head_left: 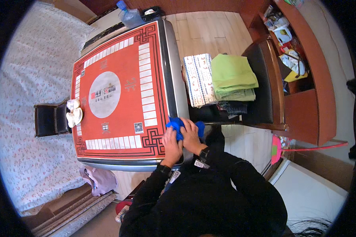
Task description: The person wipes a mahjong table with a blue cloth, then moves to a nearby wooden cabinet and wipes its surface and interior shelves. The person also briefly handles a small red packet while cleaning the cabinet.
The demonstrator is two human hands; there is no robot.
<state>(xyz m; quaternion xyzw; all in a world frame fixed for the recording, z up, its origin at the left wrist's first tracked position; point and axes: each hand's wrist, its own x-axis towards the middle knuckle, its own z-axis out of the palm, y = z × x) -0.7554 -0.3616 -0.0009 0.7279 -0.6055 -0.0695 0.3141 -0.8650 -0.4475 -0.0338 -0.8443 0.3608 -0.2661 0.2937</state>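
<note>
My left fingers [169,136] and right fingers [189,125] both grip a crumpled, bright-blue cloth [174,123] at the near right corner of the square, red-topped counter [122,63].

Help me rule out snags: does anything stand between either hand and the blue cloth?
Nothing visible does: the left hand and right hand both touch the blue cloth at the table's edge. The folded fabric lies apart, farther right. Under the palms is hidden.
</note>
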